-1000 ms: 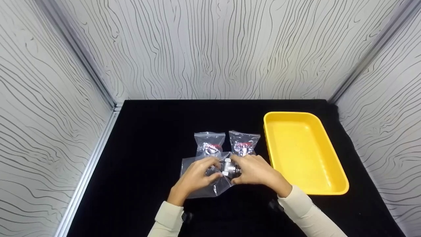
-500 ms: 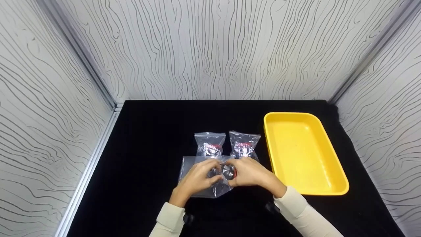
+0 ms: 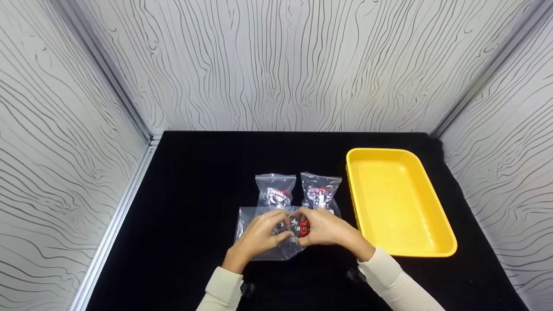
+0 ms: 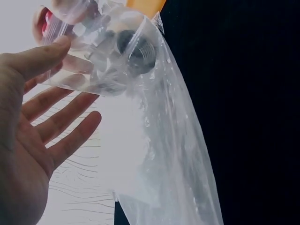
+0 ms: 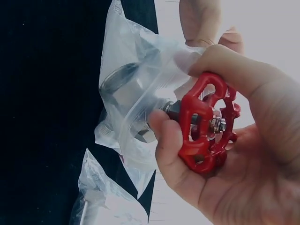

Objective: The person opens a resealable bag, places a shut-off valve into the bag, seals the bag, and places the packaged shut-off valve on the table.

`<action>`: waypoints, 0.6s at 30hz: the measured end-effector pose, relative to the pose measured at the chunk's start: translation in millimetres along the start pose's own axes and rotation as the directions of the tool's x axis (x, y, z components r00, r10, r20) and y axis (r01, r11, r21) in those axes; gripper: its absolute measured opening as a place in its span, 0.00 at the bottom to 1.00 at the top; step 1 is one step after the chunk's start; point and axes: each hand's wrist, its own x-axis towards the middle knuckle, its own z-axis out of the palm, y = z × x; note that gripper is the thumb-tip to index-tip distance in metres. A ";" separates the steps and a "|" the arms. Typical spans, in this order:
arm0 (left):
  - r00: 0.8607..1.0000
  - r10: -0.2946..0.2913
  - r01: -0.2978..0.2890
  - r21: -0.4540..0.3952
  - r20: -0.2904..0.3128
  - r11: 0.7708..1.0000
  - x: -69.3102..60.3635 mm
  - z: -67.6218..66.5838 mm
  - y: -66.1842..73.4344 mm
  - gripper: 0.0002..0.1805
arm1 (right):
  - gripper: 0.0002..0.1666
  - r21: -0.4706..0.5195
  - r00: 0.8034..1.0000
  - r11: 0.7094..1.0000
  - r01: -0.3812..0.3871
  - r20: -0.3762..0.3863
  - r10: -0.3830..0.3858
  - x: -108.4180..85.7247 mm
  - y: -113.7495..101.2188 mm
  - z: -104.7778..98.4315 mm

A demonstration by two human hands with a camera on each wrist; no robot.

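A metal valve with a red handwheel is in my right hand, whose thumb and fingers grip it around the wheel. The valve's metal body lies inside the mouth of a clear plastic zip bag, and the wheel is outside. My left hand holds the bag at its opening, thumb on the edge, its other fingers spread below in the left wrist view. Through the plastic a threaded valve end shows. The lower part of the bag hangs slack.
Two zip bags with red-and-metal items inside, a left one and a right one, lie just beyond my hands. A yellow tray stands to the right on the black cloth. Patterned walls enclose the back and sides.
My right hand has moved slightly left and turned the valve, bringing its metal body into the bag's mouth. The red wheel now shows in the head view. My left hand has barely moved.
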 end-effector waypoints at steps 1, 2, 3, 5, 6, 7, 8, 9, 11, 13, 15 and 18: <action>1.000 -0.002 0.002 -0.006 0.000 1.000 0.0 0.0 0.2 0.10 | 0.35 0.002 1.000 1.000 -0.001 -0.003 0.001 0.2 -0.1 0.4; 1.000 -0.004 0.004 -0.012 0.000 1.000 0.1 0.1 0.3 0.10 | 0.34 0.005 1.000 1.000 0.001 -0.005 -0.001 0.4 -0.1 0.8; 1.000 -0.005 0.005 -0.015 0.000 1.000 -0.1 0.1 0.4 0.10 | 0.33 0.008 1.000 1.000 0.006 -0.004 -0.006 0.6 0.0 1.0; 1.000 -0.004 0.004 -0.023 0.002 1.000 -0.6 0.5 0.4 0.10 | 0.30 0.004 1.000 1.000 0.014 -0.002 -0.014 0.8 0.6 1.8; 1.000 -0.003 0.003 -0.028 0.004 1.000 -0.8 0.7 0.3 0.10 | 0.29 -0.002 1.000 1.000 0.021 0.001 -0.021 0.8 1.0 2.2; 1.000 0.000 0.001 -0.027 0.006 1.000 -1.1 1.2 0.2 0.10 | 0.28 -0.006 1.000 1.000 0.027 0.004 -0.027 0.9 1.4 2.4; 1.000 0.004 -0.003 -0.029 0.008 1.000 -1.2 1.6 0.0 0.10 | 0.27 -0.011 0.999 0.999 0.033 0.007 -0.033 0.9 1.8 2.8; 1.000 0.007 -0.006 -0.027 0.010 1.000 -1.3 2.1 -0.2 0.10 | 0.26 -0.016 0.999 0.999 0.039 0.009 -0.039 0.9 2.2 3.0; 1.000 0.012 -0.011 -0.027 0.018 1.000 -1.2 3.0 -0.5 0.10 | 0.25 -0.022 0.999 0.999 0.046 0.015 -0.046 1.1 3.1 3.4; 1.000 0.008 -0.008 -0.025 0.025 1.000 -1.1 4.1 -0.6 0.10 | 0.26 -0.020 0.999 0.999 0.048 0.021 -0.047 1.2 3.7 3.6; 0.999 0.001 -0.001 -0.029 0.032 1.000 -1.1 5.0 -0.4 0.10 | 0.27 -0.021 0.999 0.999 0.047 0.022 -0.046 1.3 4.1 3.6; 0.999 -0.006 0.007 -0.039 0.039 0.999 -1.4 6.3 0.1 0.10 | 0.30 -0.024 0.999 0.999 0.046 0.019 -0.046 1.4 5.2 4.2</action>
